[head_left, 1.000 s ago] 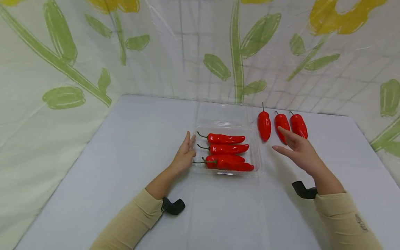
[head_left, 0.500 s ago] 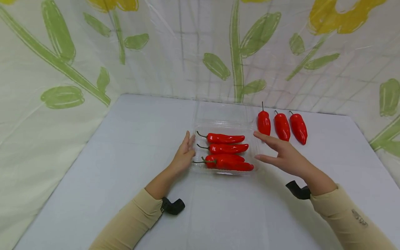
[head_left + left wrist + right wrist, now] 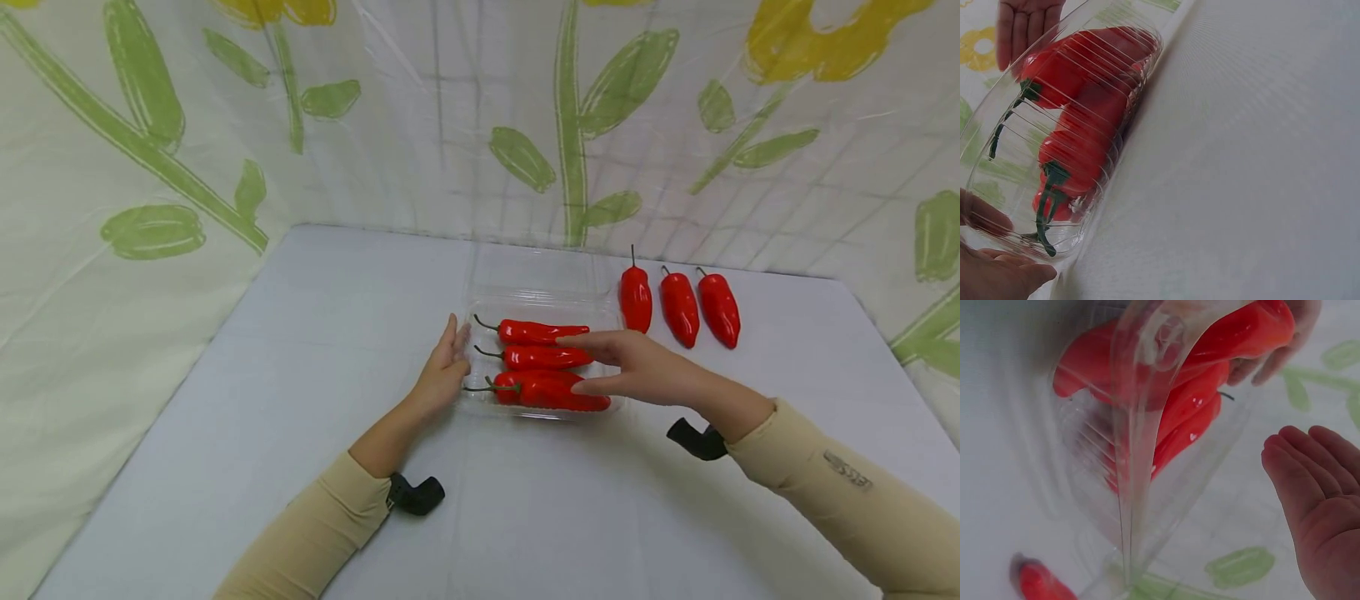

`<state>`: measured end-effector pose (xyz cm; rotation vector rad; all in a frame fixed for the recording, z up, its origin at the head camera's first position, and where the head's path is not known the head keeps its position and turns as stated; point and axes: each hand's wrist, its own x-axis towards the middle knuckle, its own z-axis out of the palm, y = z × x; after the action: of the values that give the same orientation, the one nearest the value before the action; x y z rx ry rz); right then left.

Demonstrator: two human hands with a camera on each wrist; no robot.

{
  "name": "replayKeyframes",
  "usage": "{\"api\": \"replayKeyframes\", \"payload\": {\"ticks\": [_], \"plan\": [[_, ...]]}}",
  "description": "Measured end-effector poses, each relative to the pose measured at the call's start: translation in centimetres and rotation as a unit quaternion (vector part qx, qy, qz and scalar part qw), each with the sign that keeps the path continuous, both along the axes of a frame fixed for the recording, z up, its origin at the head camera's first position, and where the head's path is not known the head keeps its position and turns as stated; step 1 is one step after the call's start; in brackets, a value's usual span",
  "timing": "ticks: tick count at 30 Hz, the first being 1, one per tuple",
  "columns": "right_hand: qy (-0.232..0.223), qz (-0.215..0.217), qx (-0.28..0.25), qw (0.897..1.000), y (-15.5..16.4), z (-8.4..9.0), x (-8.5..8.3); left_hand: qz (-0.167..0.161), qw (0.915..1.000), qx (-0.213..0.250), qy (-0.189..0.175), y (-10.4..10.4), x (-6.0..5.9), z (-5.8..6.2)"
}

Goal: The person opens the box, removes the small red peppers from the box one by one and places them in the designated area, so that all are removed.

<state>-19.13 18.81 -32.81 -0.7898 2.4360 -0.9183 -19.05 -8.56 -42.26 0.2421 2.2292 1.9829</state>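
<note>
A clear plastic clamshell container sits with its lid raised at the back. Several red chili peppers with green stems lie side by side inside it. At the container's left edge, my left hand holds the rim, thumb on the inner side; in the left wrist view its fingers show through the clear wall. My right hand is over the container's right half, fingers extended and thumb apart, with nothing in it. It overlaps the pepper tips in the head view; the right wrist view shows its palm.
Three more red peppers lie to the right of the container: one near its corner, a second beside it, and a third farthest right. The white table meets a hanging sheet with painted flowers behind.
My right hand has moved left from beside the loose peppers to over the container. My left hand, the container and the peppers have stayed in place.
</note>
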Motion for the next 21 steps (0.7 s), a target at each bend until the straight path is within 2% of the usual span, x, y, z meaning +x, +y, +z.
{"api": "replayKeyframes", "payload": {"ticks": [6, 12, 17, 21], "plan": [[-0.011, 0.032, 0.057, 0.998, -1.8, -0.3, -0.2, 0.001, 1.0000, -0.008, -0.003, -0.1, 0.0, -0.1], [0.005, 0.077, 0.129, 0.989, -3.1, -0.8, -0.6, 0.007, 0.9999, -0.015, -0.002, 0.0, -0.1, -0.2], [0.007, 0.108, 0.149, 0.983, -3.7, -0.7, -1.1, 0.004, 0.9999, -0.009, -0.004, 0.1, -0.1, -0.2], [-0.001, 0.114, 0.160, 0.981, -4.0, -0.6, -1.4, 0.005, 1.0000, -0.004, -0.004, 0.1, -0.1, -0.3]]}}
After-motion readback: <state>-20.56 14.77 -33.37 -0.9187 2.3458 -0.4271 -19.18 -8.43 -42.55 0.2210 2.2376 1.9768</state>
